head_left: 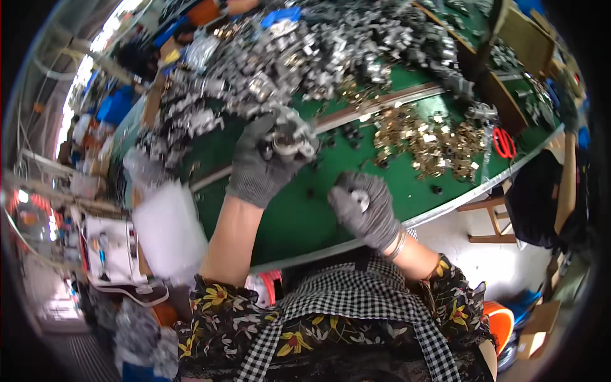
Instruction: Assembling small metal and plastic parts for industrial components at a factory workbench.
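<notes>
My left hand [261,162], in a grey knit glove, is closed around a silvery metal casting [291,139] with a rounded opening, held above the green tabletop [286,219]. To its right, my right hand [369,213], gloved the same way, is curled closed over the table's near part. A small, pale round piece with a dark centre [361,200] shows among its fingers; its exact kind is unclear. The hands are apart. Small black parts [349,134] lie scattered between my left hand and a heap of shiny brass-coloured pieces [426,140].
A large heap of grey metal castings [331,48] covers the table's far side. A wooden strip [382,102] crosses the tabletop. Red-handled scissors [504,142] rest near the right edge. A white foam-like bundle [168,229] stands left, and a wooden stool [493,219] stands right.
</notes>
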